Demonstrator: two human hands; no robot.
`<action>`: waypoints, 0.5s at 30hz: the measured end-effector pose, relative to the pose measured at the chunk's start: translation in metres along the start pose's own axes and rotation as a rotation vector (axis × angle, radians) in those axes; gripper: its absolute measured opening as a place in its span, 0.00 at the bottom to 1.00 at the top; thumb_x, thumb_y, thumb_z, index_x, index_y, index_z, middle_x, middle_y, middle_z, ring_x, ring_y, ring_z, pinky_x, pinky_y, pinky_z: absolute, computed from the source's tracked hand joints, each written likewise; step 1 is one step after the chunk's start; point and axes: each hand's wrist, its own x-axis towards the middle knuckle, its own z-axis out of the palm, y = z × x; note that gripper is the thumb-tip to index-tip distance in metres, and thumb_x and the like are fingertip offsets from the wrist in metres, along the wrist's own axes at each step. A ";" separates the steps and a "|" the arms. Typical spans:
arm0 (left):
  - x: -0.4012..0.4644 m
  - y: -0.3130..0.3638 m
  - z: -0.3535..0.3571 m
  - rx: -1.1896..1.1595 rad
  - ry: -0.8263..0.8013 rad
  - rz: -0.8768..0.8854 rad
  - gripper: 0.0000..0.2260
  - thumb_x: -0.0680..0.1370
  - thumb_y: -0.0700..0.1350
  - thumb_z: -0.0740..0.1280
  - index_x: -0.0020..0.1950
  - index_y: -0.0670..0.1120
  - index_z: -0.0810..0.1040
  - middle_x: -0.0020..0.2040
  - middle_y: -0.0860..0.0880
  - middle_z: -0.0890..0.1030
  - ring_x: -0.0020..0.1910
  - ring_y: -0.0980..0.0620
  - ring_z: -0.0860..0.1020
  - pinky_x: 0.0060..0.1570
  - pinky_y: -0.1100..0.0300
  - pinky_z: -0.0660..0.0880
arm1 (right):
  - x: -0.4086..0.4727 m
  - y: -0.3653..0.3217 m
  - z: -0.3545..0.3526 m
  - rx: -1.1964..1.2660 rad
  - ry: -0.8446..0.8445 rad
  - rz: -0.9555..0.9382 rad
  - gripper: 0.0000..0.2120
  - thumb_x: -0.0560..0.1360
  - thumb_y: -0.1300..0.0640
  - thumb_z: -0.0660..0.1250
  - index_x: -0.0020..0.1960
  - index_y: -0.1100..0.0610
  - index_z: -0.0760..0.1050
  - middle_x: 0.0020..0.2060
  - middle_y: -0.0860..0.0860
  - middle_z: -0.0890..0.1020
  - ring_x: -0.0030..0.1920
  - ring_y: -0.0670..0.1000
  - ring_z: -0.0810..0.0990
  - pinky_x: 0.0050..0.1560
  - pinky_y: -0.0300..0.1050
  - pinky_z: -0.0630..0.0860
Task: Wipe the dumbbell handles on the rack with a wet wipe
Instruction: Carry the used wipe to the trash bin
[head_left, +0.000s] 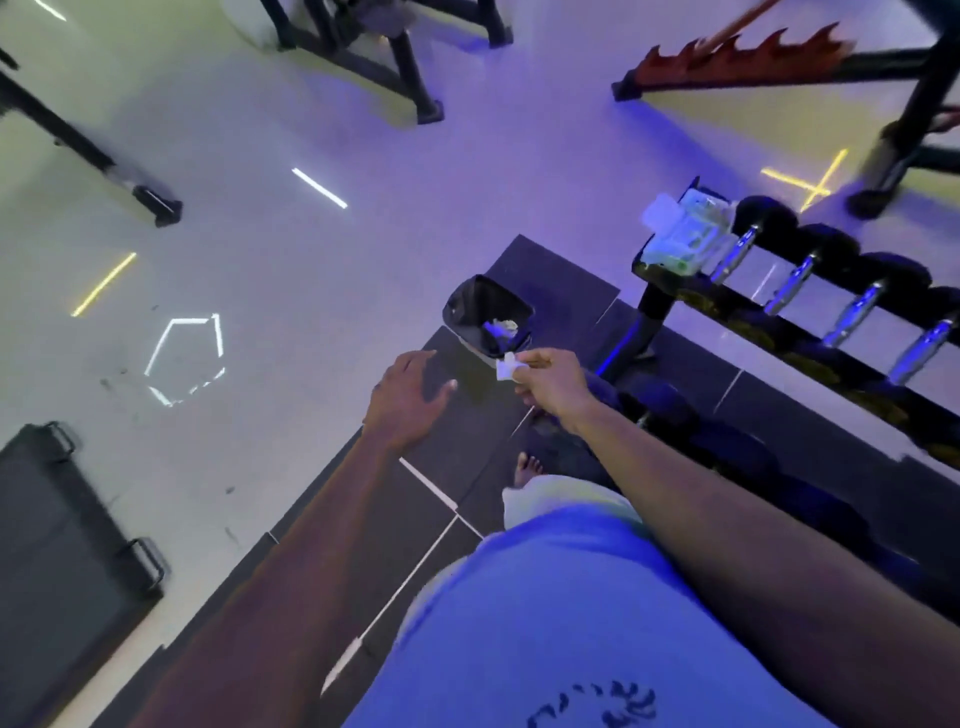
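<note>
Right hand grip pinches crumpled wipe beside bin; left hand spread wide; dumbbell handles angle upper-right.

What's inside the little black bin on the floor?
The black bin holds crumpled whitish wipes. Its dark walls hide whatever lies beneath them.
</note>
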 end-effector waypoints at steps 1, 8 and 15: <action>0.025 -0.001 -0.008 0.008 -0.007 0.012 0.28 0.84 0.58 0.69 0.81 0.48 0.72 0.79 0.48 0.72 0.77 0.44 0.72 0.77 0.44 0.69 | 0.021 -0.013 0.003 -0.004 0.014 0.014 0.05 0.76 0.60 0.74 0.45 0.51 0.84 0.40 0.53 0.87 0.34 0.48 0.83 0.38 0.47 0.83; 0.183 -0.008 -0.038 0.051 -0.159 0.054 0.26 0.85 0.57 0.69 0.81 0.48 0.72 0.79 0.48 0.73 0.77 0.44 0.73 0.75 0.46 0.69 | 0.150 -0.065 0.030 0.017 0.134 0.138 0.07 0.70 0.58 0.74 0.48 0.50 0.85 0.38 0.49 0.88 0.38 0.49 0.88 0.49 0.55 0.87; 0.335 -0.061 0.015 0.117 -0.379 0.134 0.26 0.83 0.52 0.72 0.79 0.46 0.74 0.76 0.46 0.76 0.75 0.45 0.75 0.71 0.50 0.71 | 0.269 -0.039 0.077 0.230 0.267 0.374 0.09 0.73 0.66 0.75 0.52 0.59 0.84 0.42 0.57 0.87 0.39 0.53 0.86 0.47 0.51 0.87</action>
